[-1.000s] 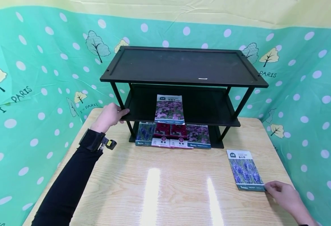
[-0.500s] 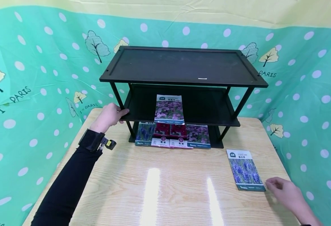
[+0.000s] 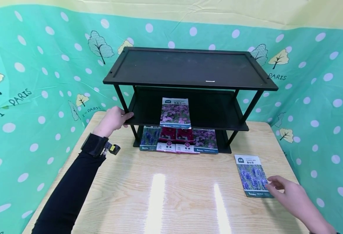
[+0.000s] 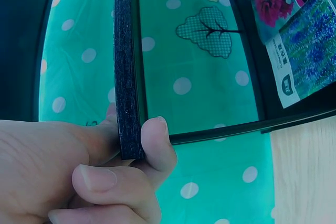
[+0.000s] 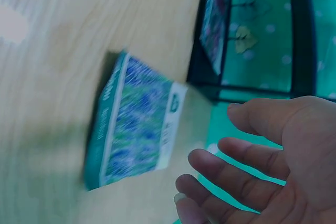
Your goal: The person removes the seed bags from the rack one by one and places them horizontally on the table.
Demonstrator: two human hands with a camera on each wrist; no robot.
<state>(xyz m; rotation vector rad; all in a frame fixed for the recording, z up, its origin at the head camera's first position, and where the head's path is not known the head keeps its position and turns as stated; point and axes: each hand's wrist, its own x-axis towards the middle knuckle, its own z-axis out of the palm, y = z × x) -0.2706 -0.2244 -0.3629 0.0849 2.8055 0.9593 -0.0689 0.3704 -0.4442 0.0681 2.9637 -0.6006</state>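
Observation:
My left hand [image 3: 112,121] grips the left front corner of the middle tier of a black shelf rack [image 3: 186,68]. In the left wrist view its thumb and fingers pinch the edge of the black board [image 4: 127,66]. A seed packet with blue-purple flowers [image 3: 251,177] lies flat on the table, right of the rack. Over that packet's lower right edge hovers my right hand [image 3: 291,196], fingers loosely bent. The right wrist view shows these fingers apart from the packet [image 5: 139,124] with nothing between them.
A pink-purple flower packet [image 3: 175,113] lies on the middle tier, jutting over its front edge. Several packets sit on the bottom tier, among them a blue one [image 3: 150,139] and a pink-purple one [image 3: 205,140]. A dotted green cloth [image 3: 48,81] surrounds the wooden table [image 3: 189,182].
My right hand has let go of the blue-purple packet's lower right corner, lifted, and moved up and slightly left over its edge. The left hand and the packets stay where they were.

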